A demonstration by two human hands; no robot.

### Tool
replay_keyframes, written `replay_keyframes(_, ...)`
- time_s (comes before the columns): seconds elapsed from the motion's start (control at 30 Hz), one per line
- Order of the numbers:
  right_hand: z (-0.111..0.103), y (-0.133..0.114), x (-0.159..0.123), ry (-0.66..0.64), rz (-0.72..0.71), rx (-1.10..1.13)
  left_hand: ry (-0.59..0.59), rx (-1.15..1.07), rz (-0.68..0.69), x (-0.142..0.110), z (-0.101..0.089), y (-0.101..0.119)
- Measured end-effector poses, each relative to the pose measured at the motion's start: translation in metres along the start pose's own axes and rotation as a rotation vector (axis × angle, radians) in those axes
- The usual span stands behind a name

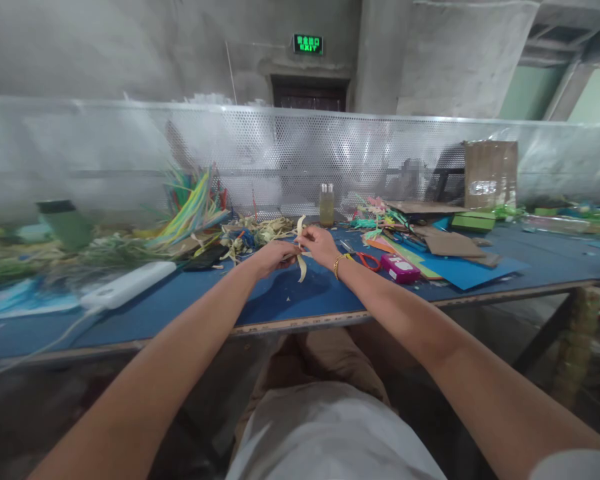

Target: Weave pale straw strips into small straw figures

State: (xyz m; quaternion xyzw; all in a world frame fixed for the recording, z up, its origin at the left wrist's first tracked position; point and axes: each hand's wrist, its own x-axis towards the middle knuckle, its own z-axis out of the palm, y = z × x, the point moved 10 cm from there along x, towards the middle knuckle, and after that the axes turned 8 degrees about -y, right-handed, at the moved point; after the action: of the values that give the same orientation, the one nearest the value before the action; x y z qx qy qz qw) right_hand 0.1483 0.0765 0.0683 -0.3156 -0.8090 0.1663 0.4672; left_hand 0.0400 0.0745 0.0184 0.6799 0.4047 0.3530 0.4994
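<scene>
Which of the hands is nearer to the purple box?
Right. The right hand is left of the purple box; the left hand is farther left, beyond the right one. Both hold a pale strip.

Dim, greyish light w/ exit sign (pixel 309 44) glowing green, L side v blurry.

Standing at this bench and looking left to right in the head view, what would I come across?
Green dark-lidded container → white power strip → bundle of coloured strips → left hand → pale strip → right hand → red handle loop → purple box → upright cardboard.
</scene>
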Motion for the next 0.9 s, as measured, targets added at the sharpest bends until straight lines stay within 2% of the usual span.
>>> replay_keyframes(0.23, -0.007, 0.005, 0.001, 0.009, 0.021, 0.025, -0.021, -0.093, 0.058, -0.001, 0.009, 0.004)
replay_keyframes(0.3, -0.019, 0.004, 0.001, 0.077, 0.011, 0.001, -0.011, -0.159, 0.094, -0.001, 0.009, 0.006)
replay_keyframes(0.4, -0.04, 0.001, -0.004, 0.245, 0.001, -0.087, 0.051, -0.245, 0.157, 0.001, -0.001, 0.01)
replay_keyframes(0.47, -0.044, -0.001, -0.006, 0.272, 0.016, -0.161, 0.104, -0.257, 0.195, 0.001, -0.01, 0.012)
replay_keyframes(0.67, -0.021, -0.007, -0.004, 0.065, 0.052, -0.346, 0.182, -0.066, 0.243, 0.004, -0.025, 0.017)
replay_keyframes(0.9, -0.009, -0.017, -0.007, -0.031, 0.048, -0.438, 0.261, 0.238, 0.284, -0.003, -0.028, 0.029)
